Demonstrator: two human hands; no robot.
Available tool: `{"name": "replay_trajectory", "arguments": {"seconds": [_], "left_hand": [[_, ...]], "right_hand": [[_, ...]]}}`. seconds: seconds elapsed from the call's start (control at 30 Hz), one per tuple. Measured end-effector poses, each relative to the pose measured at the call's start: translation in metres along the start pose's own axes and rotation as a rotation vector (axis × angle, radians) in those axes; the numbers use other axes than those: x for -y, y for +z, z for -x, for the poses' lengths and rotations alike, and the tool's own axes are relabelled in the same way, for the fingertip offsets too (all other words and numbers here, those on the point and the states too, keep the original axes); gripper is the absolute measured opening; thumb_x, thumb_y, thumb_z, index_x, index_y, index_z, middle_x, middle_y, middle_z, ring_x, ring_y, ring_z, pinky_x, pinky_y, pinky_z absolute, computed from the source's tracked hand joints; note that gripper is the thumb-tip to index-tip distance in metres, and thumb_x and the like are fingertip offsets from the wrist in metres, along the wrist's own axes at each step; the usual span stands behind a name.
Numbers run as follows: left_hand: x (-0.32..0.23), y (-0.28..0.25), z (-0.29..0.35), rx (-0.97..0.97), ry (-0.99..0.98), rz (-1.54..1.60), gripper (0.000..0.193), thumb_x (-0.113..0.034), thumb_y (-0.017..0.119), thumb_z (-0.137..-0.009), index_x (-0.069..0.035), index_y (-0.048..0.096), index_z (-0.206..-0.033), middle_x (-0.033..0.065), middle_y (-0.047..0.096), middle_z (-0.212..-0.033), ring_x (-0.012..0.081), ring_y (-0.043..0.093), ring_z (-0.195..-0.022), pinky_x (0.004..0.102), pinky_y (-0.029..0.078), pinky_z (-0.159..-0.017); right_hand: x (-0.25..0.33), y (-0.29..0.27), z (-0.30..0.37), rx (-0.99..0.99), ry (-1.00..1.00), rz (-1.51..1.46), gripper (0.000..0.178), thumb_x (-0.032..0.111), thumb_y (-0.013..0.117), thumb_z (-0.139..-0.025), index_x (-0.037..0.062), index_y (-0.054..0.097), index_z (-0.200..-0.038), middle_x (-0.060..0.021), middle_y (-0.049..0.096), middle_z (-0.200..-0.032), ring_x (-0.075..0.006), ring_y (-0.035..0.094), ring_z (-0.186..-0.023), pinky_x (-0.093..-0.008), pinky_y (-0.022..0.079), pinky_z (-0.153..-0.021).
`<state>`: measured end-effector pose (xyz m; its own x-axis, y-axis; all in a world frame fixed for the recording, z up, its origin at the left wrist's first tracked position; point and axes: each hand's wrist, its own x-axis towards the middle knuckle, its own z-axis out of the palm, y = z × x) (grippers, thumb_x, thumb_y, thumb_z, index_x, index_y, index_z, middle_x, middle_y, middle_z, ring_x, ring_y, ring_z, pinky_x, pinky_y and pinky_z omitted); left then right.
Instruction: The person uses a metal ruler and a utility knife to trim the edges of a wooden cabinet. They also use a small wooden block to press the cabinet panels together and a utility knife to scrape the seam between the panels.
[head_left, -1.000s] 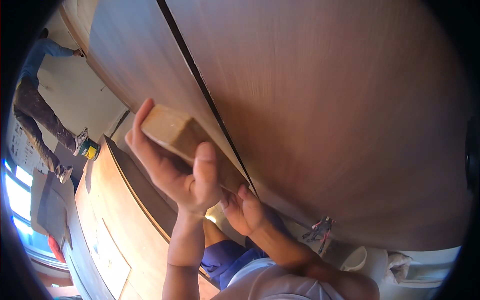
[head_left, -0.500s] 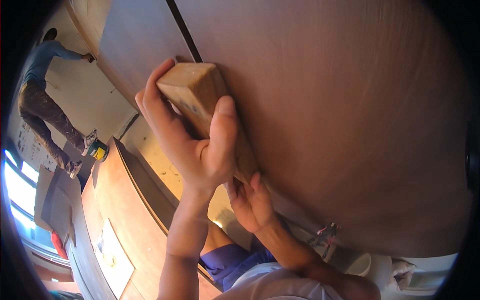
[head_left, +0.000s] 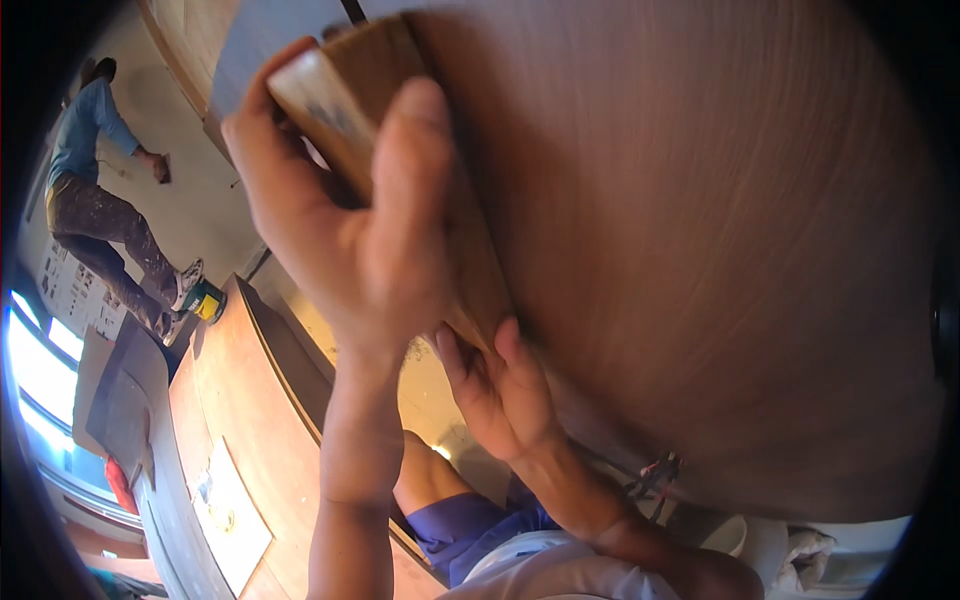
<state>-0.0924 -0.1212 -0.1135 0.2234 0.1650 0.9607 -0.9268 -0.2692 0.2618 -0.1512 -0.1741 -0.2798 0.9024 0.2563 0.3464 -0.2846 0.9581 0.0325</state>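
Observation:
A long wooden block [head_left: 378, 62] lies with its face along the large brown wood panel [head_left: 680, 250]. My left hand [head_left: 335, 235] is wrapped round its upper part, thumb on the near side and fingers over the far left edge; motion blurs it slightly. Lower down, my right hand [head_left: 512, 400] grips the block's bottom end between thumb and fingers. Whatever is on the block's face against the panel is hidden. A narrow dark gap [head_left: 352, 10] in the panel shows above the block's upper end.
At left a long wooden board [head_left: 245, 385] carries a white sheet [head_left: 232, 515]. Beyond it, a person [head_left: 95, 190] in a blue top stands by the wall, one foot at a dark green bucket [head_left: 205, 302]. A white bucket [head_left: 728, 540] sits at lower right.
Both hands have shifted the block up and to the left along the panel, the left hand farther than the right. The other person's arm has come down from the panel edge.

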Motion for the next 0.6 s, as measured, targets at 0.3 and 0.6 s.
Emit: {"name": "replay_trajectory", "arguments": {"seconds": [0.3,0.6], "left_hand": [[-0.027,-0.024,-0.076,0.193,0.015,-0.016,0.043,-0.032,0.069,-0.101,0.001,0.063,-0.128,0.01,0.067,-0.107,0.0165,0.062,-0.098,0.0303,0.049,-0.088],[0.001,-0.123,0.017,0.247,-0.049,0.249,0.037,-0.02,0.044,-0.109,-0.003,0.059,-0.139,0.01,0.065,-0.125,0.0229,0.061,-0.118,0.0416,0.05,-0.1]], "right_hand": [[-0.007,0.076,-0.027,0.14,-0.043,-0.003,0.048,0.02,0.067,-0.105,0.0022,0.051,-0.146,-0.0097,0.058,-0.148,-0.0273,0.05,-0.143,-0.0413,0.035,-0.129],[-0.056,-0.037,0.026,0.064,0.139,0.001,0.056,0.028,0.076,-0.098,0.0015,0.055,-0.143,-0.0116,0.061,-0.145,-0.025,0.054,-0.139,-0.0419,0.04,-0.124]]}}
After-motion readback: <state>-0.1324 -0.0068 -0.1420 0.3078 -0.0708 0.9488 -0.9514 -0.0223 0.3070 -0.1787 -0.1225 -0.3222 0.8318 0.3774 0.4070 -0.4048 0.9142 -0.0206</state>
